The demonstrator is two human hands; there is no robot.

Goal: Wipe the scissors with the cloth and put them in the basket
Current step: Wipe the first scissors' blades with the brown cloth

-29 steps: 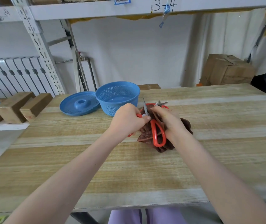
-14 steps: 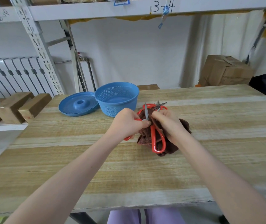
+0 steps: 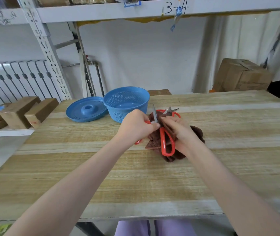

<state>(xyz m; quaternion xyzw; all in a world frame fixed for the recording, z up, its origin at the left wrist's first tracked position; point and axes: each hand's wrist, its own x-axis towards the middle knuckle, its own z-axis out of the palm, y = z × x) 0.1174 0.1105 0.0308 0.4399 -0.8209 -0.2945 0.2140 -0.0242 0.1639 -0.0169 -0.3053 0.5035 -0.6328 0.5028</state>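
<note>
Orange-handled scissors [image 3: 167, 143] are held spread open above the wooden table [image 3: 135, 176], one bare blade pointing up. My left hand [image 3: 135, 126] grips them at the pivot and the left handle. My right hand [image 3: 180, 133] grips a brown cloth [image 3: 154, 142], bunched around the other blade and hanging below the handle loop. Just behind the hands a second orange-handled pair [image 3: 174, 111] lies on the table. The blue perforated basket [image 3: 127, 106] stands upright to the back left, close to my left hand.
A blue lid [image 3: 84, 111] lies left of the basket. Wooden blocks [image 3: 22, 113] sit on a low shelf at the left. Behind the table are a cardboard box [image 3: 241, 75], a metal rack upright [image 3: 45, 46] and a white wall.
Both hands stay together on the scissors and cloth. The cloth in my right hand has shifted slightly along the blade; nothing was let go.
</note>
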